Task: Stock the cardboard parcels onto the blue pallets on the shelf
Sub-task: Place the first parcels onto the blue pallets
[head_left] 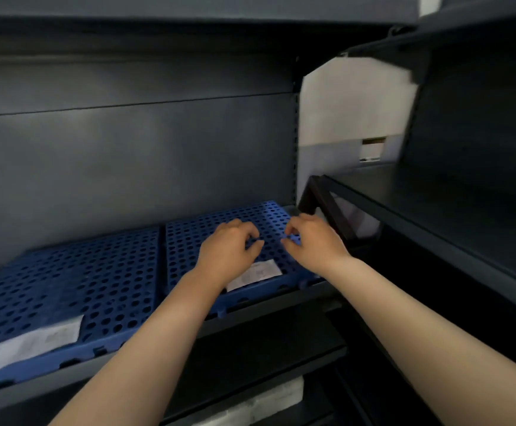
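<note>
- On the shelf (275,305), two blue pallets lie side by side: the right pallet (207,232) under both hands, the left pallet (75,290) beside it, the two touching or nearly so along their shared edge
- No parcel shows anywhere in view; both pallets are bare apart from a white label each, the right label (255,274) near the front edge and the left label (35,342) at the front corner
- Left hand (230,247) is over the right pallet, fingers curled, nothing between them; whether the fingertips touch the grid cannot be told
- Right hand (310,241) mirrors it just beside, fingers likewise curled and grasping nothing
- Judgement: stocking has not begun on these pallets; the hands appear to be seating or checking the right pallet
- Risk: the right pallet's front edge sits at or slightly past the shelf lip; a pull towards the person could tip it off the front
- Risk: fingertips hooked in the grid holes could catch if the pallet shifts
- Risk: any gap or step between the pallets would leave a parcel set across the join rocking
- Risk: a dark frame (327,210) leans close to the right pallet's far corner; pushing the pallet that way could knock it
- The adjoining dark shelf (435,207) to the right is close to the right forearm and could be struck on withdrawal
</note>
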Tool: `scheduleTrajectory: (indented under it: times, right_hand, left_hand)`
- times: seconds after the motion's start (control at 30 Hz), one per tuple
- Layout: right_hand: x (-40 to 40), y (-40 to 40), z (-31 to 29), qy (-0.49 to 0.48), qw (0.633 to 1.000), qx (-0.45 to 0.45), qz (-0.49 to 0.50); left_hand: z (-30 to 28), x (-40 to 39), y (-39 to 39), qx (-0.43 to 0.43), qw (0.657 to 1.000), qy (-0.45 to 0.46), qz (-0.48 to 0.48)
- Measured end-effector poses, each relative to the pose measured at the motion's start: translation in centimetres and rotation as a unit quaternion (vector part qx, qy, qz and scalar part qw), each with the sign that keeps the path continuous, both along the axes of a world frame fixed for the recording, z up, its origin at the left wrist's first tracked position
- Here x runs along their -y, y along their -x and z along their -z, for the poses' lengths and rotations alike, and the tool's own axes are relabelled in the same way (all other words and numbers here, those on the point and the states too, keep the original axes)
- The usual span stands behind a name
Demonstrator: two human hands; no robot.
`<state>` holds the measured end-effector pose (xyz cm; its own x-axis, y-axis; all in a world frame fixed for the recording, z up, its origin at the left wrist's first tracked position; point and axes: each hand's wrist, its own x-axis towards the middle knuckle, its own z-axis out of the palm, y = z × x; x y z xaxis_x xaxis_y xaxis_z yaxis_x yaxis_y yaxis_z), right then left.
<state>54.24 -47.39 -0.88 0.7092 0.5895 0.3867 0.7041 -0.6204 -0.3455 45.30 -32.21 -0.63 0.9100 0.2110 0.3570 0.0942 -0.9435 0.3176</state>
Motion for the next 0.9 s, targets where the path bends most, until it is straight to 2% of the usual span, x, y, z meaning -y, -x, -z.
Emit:
scheduleTrajectory:
  times: [0.17, 0.37, 0.67, 0.9]
  right_hand:
    - [4.6, 1.3, -2.2, -0.005, 0.989, -0.015, 0.144]
    - [12.0, 5.9, -4.1, -0.026, 0.953, -0.025, 0.299]
    - [21.4, 16.9, -3.5, -0.048, 0.866, -0.014, 0.498]
    - [27.6, 23.9, -4.2, -0.076, 0.799, -0.008, 0.597]
  left_hand:
    - [-1.8, 3.1, -2.6, -0.005, 0.993, 0.006, 0.12]
    - [-3.2, 9.1, -3.8, 0.019, 0.968, 0.03, 0.25]
    - [-2.6, 20.3, -0.8, 0.016, 0.898, 0.046, 0.438]
    - [-3.1, 27.6, 2.3, 0.013, 0.85, 0.056, 0.523]
